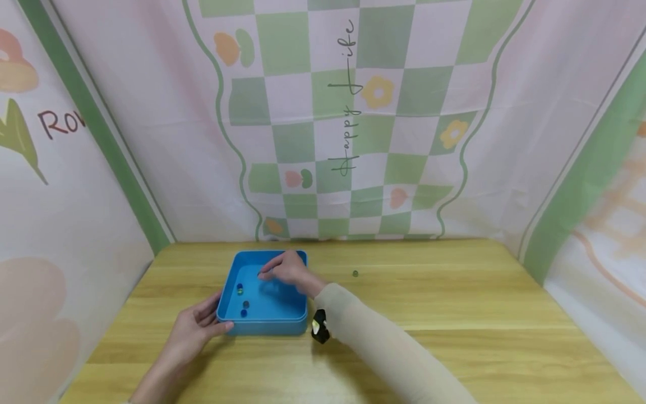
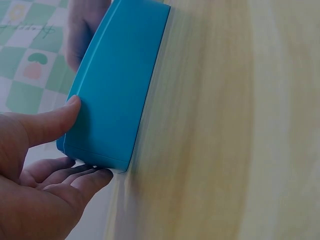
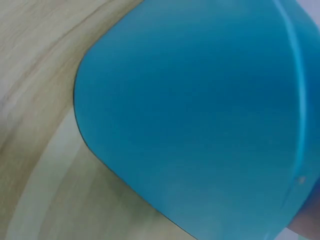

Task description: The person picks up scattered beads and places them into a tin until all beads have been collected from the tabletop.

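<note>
A blue square box [image 1: 270, 328] without a lid stands on the table. My left hand [image 1: 194, 325] grips its near left corner; in the left wrist view the thumb [image 2: 60, 117] lies on one wall and the fingers [image 2: 92, 182] on the adjoining one. Inside the box, my right hand [image 1: 287, 270] reaches over the far right wall, its fingertips pinched on a small dark marble that is mostly hidden. Several marbles lie along the box's left side, among them a blue marble [image 1: 244, 313] and a grey marble [image 1: 245, 304]. The right wrist view shows mainly the box wall [image 3: 190, 120].
One greenish marble [image 1: 355, 273] lies on the wooden table [image 1: 429, 314], to the right of the box. A printed curtain [image 1: 333, 140] hangs behind the table's far edge, with more cloth on both sides. A small black device [image 1: 320, 327] sits at my right wrist.
</note>
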Tool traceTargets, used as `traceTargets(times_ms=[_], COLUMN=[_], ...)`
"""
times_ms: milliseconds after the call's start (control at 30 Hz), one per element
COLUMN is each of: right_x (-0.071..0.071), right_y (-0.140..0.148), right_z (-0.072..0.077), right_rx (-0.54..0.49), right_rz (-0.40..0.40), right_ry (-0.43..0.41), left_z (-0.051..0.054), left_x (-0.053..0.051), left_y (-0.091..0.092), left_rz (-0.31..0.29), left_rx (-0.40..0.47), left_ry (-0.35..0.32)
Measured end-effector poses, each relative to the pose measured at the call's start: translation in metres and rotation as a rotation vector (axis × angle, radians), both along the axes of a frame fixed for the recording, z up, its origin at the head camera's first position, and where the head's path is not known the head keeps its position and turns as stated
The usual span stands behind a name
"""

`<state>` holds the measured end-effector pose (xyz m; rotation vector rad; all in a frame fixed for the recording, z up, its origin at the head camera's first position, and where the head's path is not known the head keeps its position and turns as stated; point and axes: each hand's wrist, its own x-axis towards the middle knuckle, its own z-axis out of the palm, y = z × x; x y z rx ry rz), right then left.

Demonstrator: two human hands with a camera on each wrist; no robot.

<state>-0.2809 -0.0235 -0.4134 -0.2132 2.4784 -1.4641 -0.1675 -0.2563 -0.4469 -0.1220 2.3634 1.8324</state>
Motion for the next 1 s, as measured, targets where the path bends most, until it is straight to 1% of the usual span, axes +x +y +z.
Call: traceTargets(times_ms=[233, 500, 767, 1000], right_x=[0.0001, -0.0001, -0.0021, -0.0032], right_y=[-0.0044, -0.0066, -0.0087, -0.0072], right_z=[-0.0019, 0.0008, -0.0040, -0.0068], right_rx=[-0.001, 0.024, 0.047, 0.020], right_rz=[-0.009, -0.017, -0.039, -0.040], right_ry=[0.005, 0.006, -0.001, 0.000], left_z=[0.0010, 0.0013, 0.0018, 0.0008], left_x=[0.0004, -0.0001, 0.0005, -0.0002], left_y=[0.0005, 0.0010, 0.0007, 0.0007], left_rz=[0.003, 0.004, 0.000, 0.004], left_rx=[0.000, 0.013, 0.005, 0.001], left_ry=[0.003, 0.007, 0.009, 0.013])
